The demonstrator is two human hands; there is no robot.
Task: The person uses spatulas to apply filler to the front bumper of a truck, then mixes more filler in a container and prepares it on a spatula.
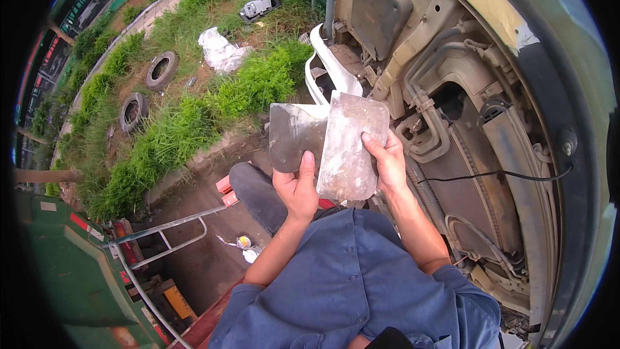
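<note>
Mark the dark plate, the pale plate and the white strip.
Dark plate (294, 134): head view, middle of its visible face.
Pale plate (351, 150): head view, middle of its flat face.
White strip (338, 68): head view, its broad right side.

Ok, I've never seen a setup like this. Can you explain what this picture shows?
There's no machine here: these are a person's own bare hands. The single picture comes from a wide fisheye camera on their head, looking down, so edges bend near the rim. Their blue shirt fills the bottom.

The left hand grips a dark plate; the right hand grips a pale plate, which overlaps the dark one's edge. Beyond them is a curved white strip.

To the right is a vehicle with its pipes exposed. To the upper left, two tyres and a crumpled white sheet lie among grass.
</note>
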